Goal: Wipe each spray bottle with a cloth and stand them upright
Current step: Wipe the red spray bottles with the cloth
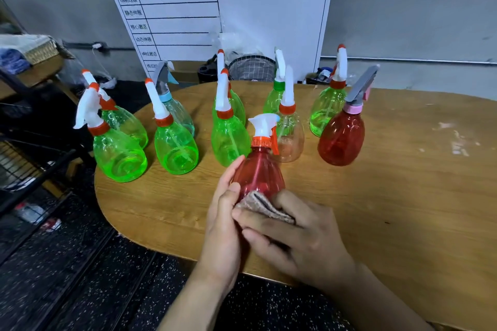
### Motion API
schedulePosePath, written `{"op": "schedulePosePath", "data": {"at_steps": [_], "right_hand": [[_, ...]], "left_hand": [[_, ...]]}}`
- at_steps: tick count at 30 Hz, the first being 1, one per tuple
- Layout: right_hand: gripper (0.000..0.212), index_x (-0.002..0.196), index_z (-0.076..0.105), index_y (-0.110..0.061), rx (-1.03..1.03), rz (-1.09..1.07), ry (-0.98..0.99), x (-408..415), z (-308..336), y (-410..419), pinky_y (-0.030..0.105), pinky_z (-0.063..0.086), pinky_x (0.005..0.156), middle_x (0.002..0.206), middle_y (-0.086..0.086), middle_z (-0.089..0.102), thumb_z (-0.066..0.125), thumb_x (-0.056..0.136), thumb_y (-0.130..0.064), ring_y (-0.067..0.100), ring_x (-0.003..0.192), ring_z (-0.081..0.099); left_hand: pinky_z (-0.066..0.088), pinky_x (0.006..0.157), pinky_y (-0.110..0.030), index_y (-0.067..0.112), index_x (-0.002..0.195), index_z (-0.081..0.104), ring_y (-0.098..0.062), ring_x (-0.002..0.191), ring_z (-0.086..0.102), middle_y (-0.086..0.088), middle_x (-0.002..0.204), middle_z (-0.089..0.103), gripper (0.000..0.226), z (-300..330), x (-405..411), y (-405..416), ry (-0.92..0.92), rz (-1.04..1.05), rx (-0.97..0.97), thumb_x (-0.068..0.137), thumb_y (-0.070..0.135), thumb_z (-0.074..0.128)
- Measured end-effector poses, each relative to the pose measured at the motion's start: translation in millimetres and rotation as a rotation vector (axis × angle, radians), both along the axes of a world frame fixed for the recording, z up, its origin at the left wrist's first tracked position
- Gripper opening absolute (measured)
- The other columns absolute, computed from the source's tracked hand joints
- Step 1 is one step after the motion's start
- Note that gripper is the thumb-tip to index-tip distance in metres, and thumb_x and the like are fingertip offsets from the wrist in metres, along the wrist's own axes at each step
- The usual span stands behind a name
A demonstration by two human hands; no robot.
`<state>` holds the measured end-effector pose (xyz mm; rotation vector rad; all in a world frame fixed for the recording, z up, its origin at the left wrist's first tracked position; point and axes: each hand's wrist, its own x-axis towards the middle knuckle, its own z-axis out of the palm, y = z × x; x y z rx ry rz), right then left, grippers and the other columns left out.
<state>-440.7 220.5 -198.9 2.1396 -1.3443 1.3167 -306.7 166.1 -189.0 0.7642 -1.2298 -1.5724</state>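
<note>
Near edge: our right hand pinches a folded beige cloth btwn thumb and fingers, pressing it vs the lower body of the red spray bottle. Fingers lie close together, curled over the cloth. Our left hand holds the bottle's left side, fingers together and lightly bent along the wall, thumb near the cloth. Bottle is upright-ish, white/orange trigger head on top, over the front-middle of the wooden table; can't tell if its base touches the top.

Behind it, just beside: clear bottle. Right of that, second red bottle w/ grey/pink head, standing. Left and mid: row of green bottles, all upright, more green ones in a back row. One pale blue bottle back left.

Far: whiteboard w/ printed table leaning on wall; wire basket on floor behind table. Shelf rack at left.
</note>
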Motion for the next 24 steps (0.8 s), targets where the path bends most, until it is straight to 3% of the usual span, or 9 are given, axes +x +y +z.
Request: {"op": "schedulePosePath", "data": {"at_steps": [3, 6, 8, 11, 15, 18, 20, 24], "right_hand": [[0.03, 0.131, 0.069, -0.037, 0.066, -0.037, -0.185, -10.2, 3.1, -0.2, 0.022, 0.053, 0.066, 0.101, -0.014, 0.049, 0.062, 0.102, -0.042, 0.001, 0.078, 0.056], [0.031, 0.13, 0.069, -0.037, 0.144, -0.151, -0.389, -24.8, 4.6, -5.5, 0.019, 0.046, 0.067, 0.095, -0.017, 0.045, 0.056, 0.103, -0.045, -0.001, 0.08, 0.054], [0.03, 0.129, 0.07, -0.035, 0.165, -0.201, -0.461, -31.9, 5.4, -9.8, 0.019, 0.045, 0.07, 0.092, -0.012, 0.048, 0.057, 0.102, -0.04, 0.006, 0.081, 0.057], [0.031, 0.128, 0.073, -0.028, 0.172, -0.189, -0.473, -29.9, 7.1, -10.4, 0.012, 0.041, 0.071, 0.094, -0.014, 0.05, 0.058, 0.102, -0.034, 0.006, 0.082, 0.057], [0.029, 0.126, 0.073, -0.031, 0.135, -0.08, -0.309, -9.2, 7.6, -1.8, 0.011, 0.045, 0.068, 0.1, -0.022, 0.049, 0.062, 0.1, -0.037, -0.005, 0.078, 0.055], [0.025, 0.12, 0.078, -0.031, 0.051, -0.032, -0.06, 1.9, 1.8, 2.3, 0.025, 0.054, 0.064, 0.094, -0.003, 0.062, 0.07, 0.097, -0.036, 0.01, 0.074, 0.061], [0.023, 0.118, 0.079, -0.031, 0.015, -0.048, -0.002, 2.0, -0.1, 1.0, 0.027, 0.054, 0.06, 0.092, -0.001, 0.063, 0.071, 0.097, -0.037, 0.012, 0.072, 0.061], [0.029, 0.127, 0.072, -0.034, 0.068, -0.078, -0.264, -12.9, 4.9, -1.7, 0.015, 0.048, 0.064, 0.099, -0.014, 0.05, 0.064, 0.1, -0.04, -0.003, 0.075, 0.055]], "left_hand": [[0.043, 0.119, -0.049, 0.031, 0.139, 0.065, -0.021, 0.133, 0.063, -0.001, 0.137, 0.071, 0.045, -5.7, -4.6, -2.0, -0.086, 0.0, -0.081, 0.097, 0.035, 0.049], [0.049, 0.106, -0.02, 0.024, 0.139, 0.062, -0.005, 0.13, 0.063, 0.012, 0.136, 0.071, 0.046, -10.0, -9.3, 1.4, -0.114, -0.061, -0.126, 0.095, 0.025, 0.049], [0.046, 0.102, -0.012, 0.018, 0.142, 0.059, -0.001, 0.13, 0.061, 0.018, 0.137, 0.069, 0.047, -11.0, -11.8, 6.1, -0.12, -0.11, -0.143, 0.096, 0.022, 0.049], [0.046, 0.11, -0.02, 0.02, 0.145, 0.058, -0.006, 0.135, 0.059, 0.013, 0.141, 0.067, 0.047, -13.1, -11.9, 7.3, -0.108, -0.1, -0.118, 0.099, 0.025, 0.049], [0.039, 0.123, -0.05, 0.039, 0.142, 0.063, -0.02, 0.14, 0.058, 0.001, 0.145, 0.066, 0.044, -12.4, -7.3, 1.6, -0.082, -0.022, -0.041, 0.103, 0.035, 0.044], [0.049, 0.114, -0.043, 0.037, 0.141, 0.064, -0.024, 0.13, 0.066, -0.003, 0.135, 0.072, 0.039, -8.7, -3.0, -2.3, -0.049, 0.042, -0.017, 0.109, 0.035, 0.04], [0.052, 0.108, -0.036, 0.034, 0.14, 0.064, -0.023, 0.127, 0.068, -0.002, 0.131, 0.074, 0.038, -6.2, -2.0, -2.5, -0.04, 0.045, -0.02, 0.112, 0.033, 0.038], [0.047, 0.115, -0.037, 0.033, 0.139, 0.065, -0.017, 0.134, 0.062, 0.002, 0.139, 0.07, 0.042, -4.4, -6.4, 2.1, -0.106, -0.014, -0.071, 0.102, 0.034, 0.043]]}}
